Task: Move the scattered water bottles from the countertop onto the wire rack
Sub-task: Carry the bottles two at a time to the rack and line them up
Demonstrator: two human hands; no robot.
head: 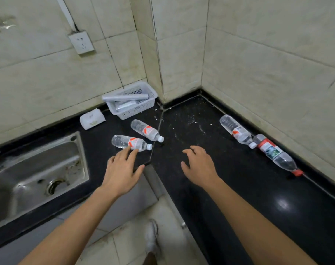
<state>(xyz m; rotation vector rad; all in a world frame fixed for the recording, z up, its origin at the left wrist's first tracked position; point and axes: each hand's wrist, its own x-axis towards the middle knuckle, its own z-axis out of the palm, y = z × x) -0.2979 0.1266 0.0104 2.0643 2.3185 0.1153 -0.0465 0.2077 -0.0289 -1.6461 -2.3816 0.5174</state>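
Note:
Several clear water bottles lie on their sides on the black countertop (230, 169). The nearest bottle (131, 142) has a white cap and an orange-and-white label; my left hand (122, 171) is open with its fingertips at this bottle's lower side. A second, similar bottle (146, 130) lies just behind it. My right hand (200, 165) hovers open over bare counter, holding nothing. By the right wall lie a third white-capped bottle (236, 131) and a red-capped bottle (277, 154), end to end. No wire rack is in view.
A white plastic basket (132, 101) holding rolled items stands in the back corner, with a white packet (92, 118) to its left. A steel sink (38, 175) is set into the counter at left. A wall socket (81, 42) is mounted above. Tiled floor and a shoe (152, 238) show below.

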